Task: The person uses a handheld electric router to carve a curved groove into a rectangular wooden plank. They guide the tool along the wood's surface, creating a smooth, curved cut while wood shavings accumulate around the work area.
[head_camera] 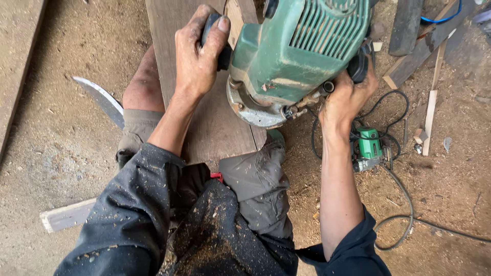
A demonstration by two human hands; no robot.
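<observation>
Hands (199, 53) clamped on green router (296, 51) handles — wrists bent, plank (215, 122) beneath

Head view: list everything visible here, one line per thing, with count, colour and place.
Router: one, green body with metal base, on the plank at top centre, held by both side knobs.
Plank: one, brown, running from the top edge down across the person's lap.
Small power tool: one, green and grey, on the sawdust floor at right.
Cables: black and grey, looped on the floor at right.
Curved blade: one, grey, on the floor at left.
Wood offcuts: several, pale and dark, upper right.
Flat batten: one, pale, lower left.
Left hand: gripping the router's left knob.
Right hand: gripping the right knob.
</observation>
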